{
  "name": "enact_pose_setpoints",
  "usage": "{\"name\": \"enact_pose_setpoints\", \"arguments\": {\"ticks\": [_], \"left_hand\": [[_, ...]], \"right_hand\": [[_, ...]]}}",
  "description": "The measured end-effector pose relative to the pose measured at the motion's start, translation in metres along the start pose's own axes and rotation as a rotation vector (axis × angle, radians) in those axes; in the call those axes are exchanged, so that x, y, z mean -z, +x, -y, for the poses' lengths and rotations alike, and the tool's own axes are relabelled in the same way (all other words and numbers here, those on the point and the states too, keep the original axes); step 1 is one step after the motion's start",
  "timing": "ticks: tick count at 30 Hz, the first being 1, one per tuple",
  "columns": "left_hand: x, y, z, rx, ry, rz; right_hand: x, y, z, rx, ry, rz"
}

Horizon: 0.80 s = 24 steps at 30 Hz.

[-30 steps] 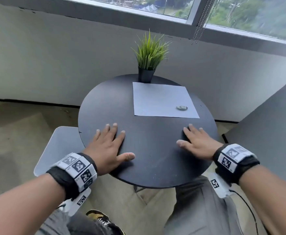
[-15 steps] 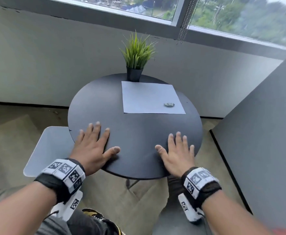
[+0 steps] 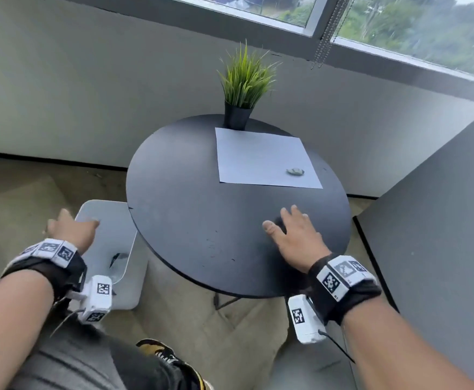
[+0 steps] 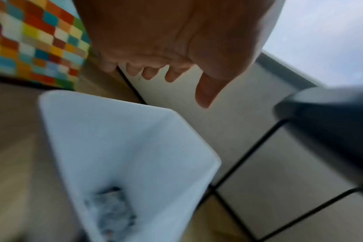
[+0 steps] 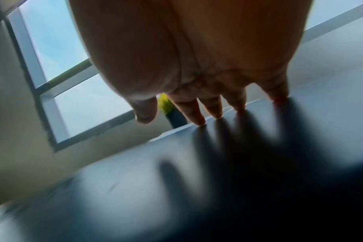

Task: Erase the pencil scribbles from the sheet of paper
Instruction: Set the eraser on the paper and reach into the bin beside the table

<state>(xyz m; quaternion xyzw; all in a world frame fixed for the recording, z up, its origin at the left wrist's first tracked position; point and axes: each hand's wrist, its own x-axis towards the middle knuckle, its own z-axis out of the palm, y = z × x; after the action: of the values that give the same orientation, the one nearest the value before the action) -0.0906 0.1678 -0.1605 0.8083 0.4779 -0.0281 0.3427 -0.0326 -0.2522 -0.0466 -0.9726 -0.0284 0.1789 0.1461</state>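
A white sheet of paper [image 3: 264,157] lies on the far half of the round black table [image 3: 202,220]. A small grey lump, perhaps an eraser [image 3: 295,172], rests near the sheet's right front corner. No scribbles show on the sheet from here. My right hand [image 3: 294,235] lies flat and empty on the table near its front right; its fingertips [image 5: 199,120] touch the black top. My left hand [image 3: 69,229] hovers off the table over a white bin [image 3: 109,249], fingers [image 4: 170,77] loose and empty.
A potted green plant [image 3: 242,88] stands at the table's back edge, touching the sheet's far side. The white bin [image 4: 124,155] holds some grey crumpled scraps at its bottom. A dark panel [image 3: 441,220] rises to the right. My knee and shoe are below.
My left hand has left the table top and swung left over the white bin. My right hand stays flat on the table. The head view has shifted left.
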Motion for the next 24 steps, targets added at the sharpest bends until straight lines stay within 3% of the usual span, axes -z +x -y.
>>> {"name": "enact_pose_setpoints", "arguments": {"ticks": [1,3,5,6,8,11,13,15,16,19,20,22,24], "left_hand": [[-0.005,0.007,0.009,0.062,0.040,0.031],[-0.017,0.017,0.022,0.126,0.035,0.105],[-0.025,0.028,0.031,0.125,0.095,0.173],[-0.028,0.030,0.031,0.116,0.146,0.221],[-0.034,0.025,0.029,0.090,0.248,0.296],[-0.037,-0.005,0.013,-0.049,0.421,0.380],[-0.030,-0.016,0.005,-0.181,0.555,0.390],[-0.026,-0.020,0.003,-0.149,0.540,0.370],[-0.024,-0.020,0.002,-0.146,0.518,0.356],[-0.017,-0.037,-0.006,-0.262,0.588,0.420],[-0.016,-0.039,-0.005,-0.272,0.601,0.433],[-0.013,-0.047,-0.002,-0.329,0.641,0.464],[-0.014,-0.047,0.003,-0.342,0.717,0.514]], "right_hand": [[-0.008,-0.003,0.007,0.031,-0.087,0.048],[-0.022,-0.025,0.025,0.243,-0.192,0.172],[-0.016,-0.041,0.038,0.462,-0.125,0.255],[-0.007,-0.036,0.039,0.494,-0.035,0.209],[0.010,-0.006,0.033,0.378,0.052,0.105],[0.012,0.022,0.023,0.182,-0.238,0.159],[0.006,0.012,0.029,0.302,-0.322,0.261],[0.006,0.000,0.041,0.476,-0.195,0.317],[0.006,0.002,0.047,0.506,-0.103,0.277],[0.003,0.013,0.051,0.380,-0.172,0.132],[-0.002,0.008,0.051,0.372,-0.243,0.156],[-0.015,-0.019,0.050,0.529,-0.301,0.269],[-0.021,-0.056,0.045,0.652,-0.188,0.365]]}}
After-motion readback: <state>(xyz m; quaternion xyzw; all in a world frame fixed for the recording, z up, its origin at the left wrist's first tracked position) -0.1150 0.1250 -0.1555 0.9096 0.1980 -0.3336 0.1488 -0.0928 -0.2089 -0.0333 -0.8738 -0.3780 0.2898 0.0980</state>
